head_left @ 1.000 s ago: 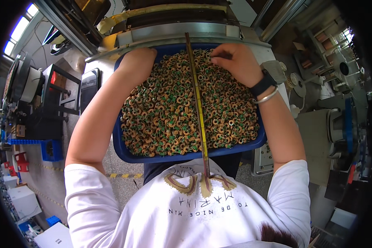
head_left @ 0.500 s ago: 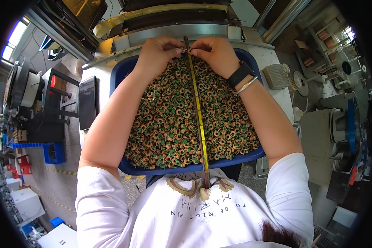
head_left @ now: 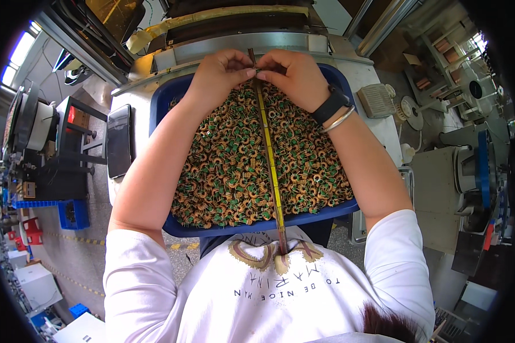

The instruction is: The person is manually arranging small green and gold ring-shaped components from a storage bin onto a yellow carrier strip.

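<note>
My left hand (head_left: 220, 78) and my right hand (head_left: 289, 75) meet over the far end of a long narrow strip (head_left: 269, 148), brown-edged with a yellow middle. Thumbs and forefingers are pinched almost tip to tip. What sits between them is tiny and mostly hidden by the fingers. Under the hands and strip lies a dark blue tub (head_left: 257, 230), filled with many small ring coils (head_left: 229, 171) wound in copper-coloured wire, with green parts and thin leads. Lengthwise, the strip crosses above the coils, its near end against my white shirt.
The tub's far part is over a white table (head_left: 372, 134). A black phone-like slab (head_left: 120, 140) lies left of the tub. Beyond it runs a metal machine edge (head_left: 240, 41). A beige ribbed housing (head_left: 376, 102) stands on the right, and a blue bin (head_left: 74, 214) is at far left.
My fingertips have closed together over the strip, with the right hand shifted slightly left. Thin silvery leads seen at the left fingertips before are now hidden. The strip's far end appears slightly further left.
</note>
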`<state>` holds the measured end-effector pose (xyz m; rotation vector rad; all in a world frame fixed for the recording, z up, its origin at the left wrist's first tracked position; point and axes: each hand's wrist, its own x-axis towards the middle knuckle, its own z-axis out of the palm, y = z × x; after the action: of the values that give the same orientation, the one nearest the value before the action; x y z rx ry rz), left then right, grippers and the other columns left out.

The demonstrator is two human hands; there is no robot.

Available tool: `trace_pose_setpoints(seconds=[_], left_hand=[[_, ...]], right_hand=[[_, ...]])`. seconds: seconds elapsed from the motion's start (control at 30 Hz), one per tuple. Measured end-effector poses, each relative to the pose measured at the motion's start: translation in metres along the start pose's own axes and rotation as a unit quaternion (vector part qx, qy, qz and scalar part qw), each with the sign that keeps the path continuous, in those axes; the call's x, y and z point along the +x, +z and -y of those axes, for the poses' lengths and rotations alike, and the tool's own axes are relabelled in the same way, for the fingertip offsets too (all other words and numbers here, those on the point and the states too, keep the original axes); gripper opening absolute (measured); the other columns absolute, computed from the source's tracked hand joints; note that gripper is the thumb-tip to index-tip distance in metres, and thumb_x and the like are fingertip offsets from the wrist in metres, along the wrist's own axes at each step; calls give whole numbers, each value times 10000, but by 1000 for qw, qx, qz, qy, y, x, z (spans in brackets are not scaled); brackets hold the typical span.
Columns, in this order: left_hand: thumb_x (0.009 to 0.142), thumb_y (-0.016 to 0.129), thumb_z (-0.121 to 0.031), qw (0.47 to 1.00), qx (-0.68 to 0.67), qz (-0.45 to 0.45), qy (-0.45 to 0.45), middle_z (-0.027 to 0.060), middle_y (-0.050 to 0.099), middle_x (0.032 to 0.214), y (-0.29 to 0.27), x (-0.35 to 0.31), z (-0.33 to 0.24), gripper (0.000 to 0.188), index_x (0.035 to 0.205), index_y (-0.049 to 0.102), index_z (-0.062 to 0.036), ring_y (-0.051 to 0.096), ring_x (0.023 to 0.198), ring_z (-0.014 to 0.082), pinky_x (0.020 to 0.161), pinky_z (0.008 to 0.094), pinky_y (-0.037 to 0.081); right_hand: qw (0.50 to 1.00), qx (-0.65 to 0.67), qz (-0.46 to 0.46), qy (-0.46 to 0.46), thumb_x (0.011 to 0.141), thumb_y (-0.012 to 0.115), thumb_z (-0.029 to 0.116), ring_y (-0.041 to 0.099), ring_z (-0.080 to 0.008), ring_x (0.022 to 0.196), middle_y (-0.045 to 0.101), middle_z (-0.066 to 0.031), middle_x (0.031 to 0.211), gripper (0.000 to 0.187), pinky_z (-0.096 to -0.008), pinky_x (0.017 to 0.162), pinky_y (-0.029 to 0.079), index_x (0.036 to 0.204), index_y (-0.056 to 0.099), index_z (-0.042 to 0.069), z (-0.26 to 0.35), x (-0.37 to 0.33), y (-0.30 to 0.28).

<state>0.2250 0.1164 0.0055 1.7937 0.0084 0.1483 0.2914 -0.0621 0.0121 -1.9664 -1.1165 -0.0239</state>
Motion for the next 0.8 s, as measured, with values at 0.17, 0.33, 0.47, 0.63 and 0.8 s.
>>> trace_pose_setpoints(seconds=[0.17,0.33,0.47,0.63,0.8], left_hand=[[794,640,-41,897,374,4,234,120,613,957,1,-5,1,307,1099,604,-41,592,809,276,738,341,483],[784,633,-19,878,415,24,239,145,603,1007,0,-4,2,310,1093,619,-49,579,898,347,792,393,474],[780,635,-15,898,386,45,207,150,604,1012,1,-1,-2,294,1074,623,-30,585,914,335,801,383,475],[763,680,-66,906,361,-3,220,159,630,967,-6,-3,-3,288,1042,636,-10,610,878,307,792,353,482],[752,710,-228,893,437,112,-13,178,657,873,-10,-20,-32,305,922,657,19,626,802,338,732,397,489]], right_hand=[[997,-13,65,26,790,671,67,633,-141,715,663,-84,789,187,-270,662,496,957,610,12,-5,-5,-3],[998,-12,59,12,790,664,68,639,-161,717,658,-94,781,157,-278,662,498,929,615,14,-4,-3,0],[995,-96,32,-10,784,670,108,646,-197,709,658,-101,775,202,-283,653,500,970,638,37,-8,2,3],[987,-145,28,-63,785,680,158,652,-183,702,666,-96,756,250,-292,640,501,1020,664,74,-9,3,-18],[988,-156,15,5,807,673,180,643,-137,691,665,-79,731,241,-284,627,494,1011,668,52,-10,-9,-67]])
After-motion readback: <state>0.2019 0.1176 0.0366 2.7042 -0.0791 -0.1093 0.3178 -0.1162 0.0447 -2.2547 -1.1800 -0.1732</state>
